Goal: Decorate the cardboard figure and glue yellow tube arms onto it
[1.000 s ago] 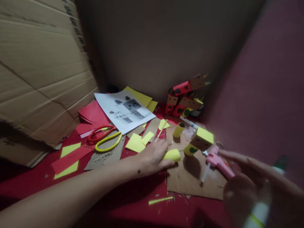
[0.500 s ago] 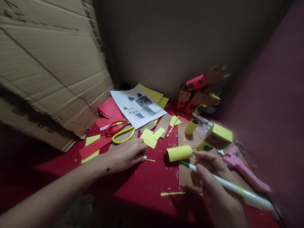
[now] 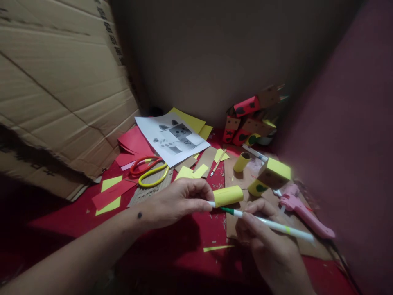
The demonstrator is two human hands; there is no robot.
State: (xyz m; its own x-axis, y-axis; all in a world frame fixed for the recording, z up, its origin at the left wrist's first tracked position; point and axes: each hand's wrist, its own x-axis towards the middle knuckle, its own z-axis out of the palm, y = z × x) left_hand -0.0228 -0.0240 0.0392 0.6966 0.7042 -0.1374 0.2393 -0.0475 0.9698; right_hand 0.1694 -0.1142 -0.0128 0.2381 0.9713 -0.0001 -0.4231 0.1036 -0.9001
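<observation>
1. Green-tipped marker sat pinched in your right hand, its tip just beside the yellow tube.
2. Your left hand pinched a small white piece by the tube's left end.
3. Cardboard panel and grey wall bordered the red surface.
4. Pink glue gun lay beyond your right hand; scissors and printed sheet lay beyond your left.

The red work surface carries a flat brown cardboard sheet at right and a corrugated cardboard piece left of centre. Red paper sheets lie toward the rear left; nearer the front, a yellow paper piece rests beneath a crossing red strip. A narrow yellow strip lies in the foreground.
</observation>
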